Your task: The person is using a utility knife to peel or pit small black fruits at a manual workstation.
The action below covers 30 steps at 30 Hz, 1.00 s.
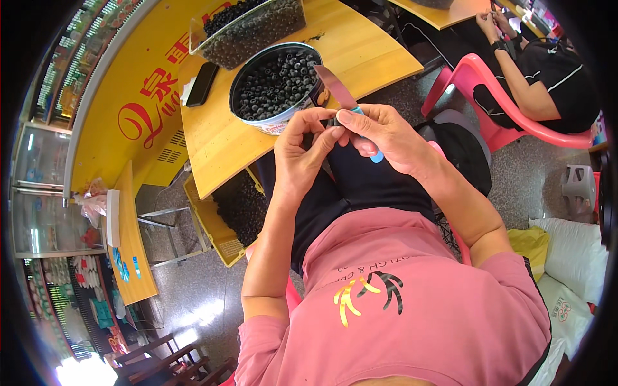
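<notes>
Dark berry [333,121], a single small one, sits pinched between the fingers of the left hand [302,151], held above the person's lap just in front of the worktop [225,138] edge. One right hand [386,138] meets it there, its fingers closed around one knife [344,96] with a light blue handle, the blade angled up toward the round tin [278,87]. That one tin, full of dark berries, stands on the worktop beside one clear box [251,29] of the same fruit and one black phone [202,83]. One yellow crate [222,225] of berries rests on the floor beneath.
</notes>
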Each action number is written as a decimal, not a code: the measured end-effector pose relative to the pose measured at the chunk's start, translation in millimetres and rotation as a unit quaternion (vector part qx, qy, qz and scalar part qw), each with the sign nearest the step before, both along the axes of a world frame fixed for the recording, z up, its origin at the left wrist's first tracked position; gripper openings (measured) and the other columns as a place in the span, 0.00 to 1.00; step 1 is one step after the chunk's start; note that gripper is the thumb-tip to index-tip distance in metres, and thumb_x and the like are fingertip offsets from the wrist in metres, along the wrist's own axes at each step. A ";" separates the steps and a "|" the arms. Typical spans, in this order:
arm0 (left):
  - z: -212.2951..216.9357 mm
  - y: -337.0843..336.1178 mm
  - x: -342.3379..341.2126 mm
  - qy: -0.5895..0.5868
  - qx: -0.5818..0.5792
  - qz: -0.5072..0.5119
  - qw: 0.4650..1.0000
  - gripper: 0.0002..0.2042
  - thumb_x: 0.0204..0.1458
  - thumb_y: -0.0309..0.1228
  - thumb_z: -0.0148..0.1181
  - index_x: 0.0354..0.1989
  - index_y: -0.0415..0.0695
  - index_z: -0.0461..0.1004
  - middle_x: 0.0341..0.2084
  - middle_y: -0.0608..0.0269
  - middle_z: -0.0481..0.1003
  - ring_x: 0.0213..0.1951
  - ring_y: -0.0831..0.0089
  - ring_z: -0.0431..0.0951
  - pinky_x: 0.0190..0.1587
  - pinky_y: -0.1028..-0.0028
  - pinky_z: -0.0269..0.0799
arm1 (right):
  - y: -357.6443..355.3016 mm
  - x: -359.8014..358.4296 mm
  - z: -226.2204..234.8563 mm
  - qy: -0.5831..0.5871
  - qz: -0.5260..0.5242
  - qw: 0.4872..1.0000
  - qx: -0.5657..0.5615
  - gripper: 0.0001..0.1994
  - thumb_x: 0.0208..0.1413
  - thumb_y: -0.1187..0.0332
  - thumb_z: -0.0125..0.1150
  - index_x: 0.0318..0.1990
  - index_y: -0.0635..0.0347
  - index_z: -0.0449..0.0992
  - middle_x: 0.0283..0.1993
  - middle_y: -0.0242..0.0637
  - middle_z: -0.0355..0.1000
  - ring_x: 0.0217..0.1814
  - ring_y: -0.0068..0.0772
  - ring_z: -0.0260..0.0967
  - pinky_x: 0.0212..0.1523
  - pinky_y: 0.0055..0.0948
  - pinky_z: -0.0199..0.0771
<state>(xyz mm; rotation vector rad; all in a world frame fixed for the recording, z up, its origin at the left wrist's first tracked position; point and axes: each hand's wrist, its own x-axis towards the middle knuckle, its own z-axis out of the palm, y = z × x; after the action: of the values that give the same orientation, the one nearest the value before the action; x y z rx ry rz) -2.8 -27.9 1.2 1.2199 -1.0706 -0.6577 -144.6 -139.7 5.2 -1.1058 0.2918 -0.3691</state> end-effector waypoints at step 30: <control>-6.5 6.4 -8.3 0.181 -0.035 0.003 0.983 0.08 0.58 0.30 0.61 0.44 0.43 0.72 0.27 0.76 0.70 0.24 0.89 0.60 0.25 0.87 0.53 | -0.8 -1.0 1.4 -0.032 -0.220 0.762 -0.608 0.08 0.56 0.69 0.62 0.38 0.64 0.76 0.30 0.41 0.71 0.28 0.38 0.72 0.28 0.30 0.70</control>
<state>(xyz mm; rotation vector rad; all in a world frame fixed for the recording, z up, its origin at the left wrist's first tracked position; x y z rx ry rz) -11.1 -21.6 -5.3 0.9961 -0.7788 -0.7959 -145.6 -140.5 6.6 -2.3147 0.2335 -1.1105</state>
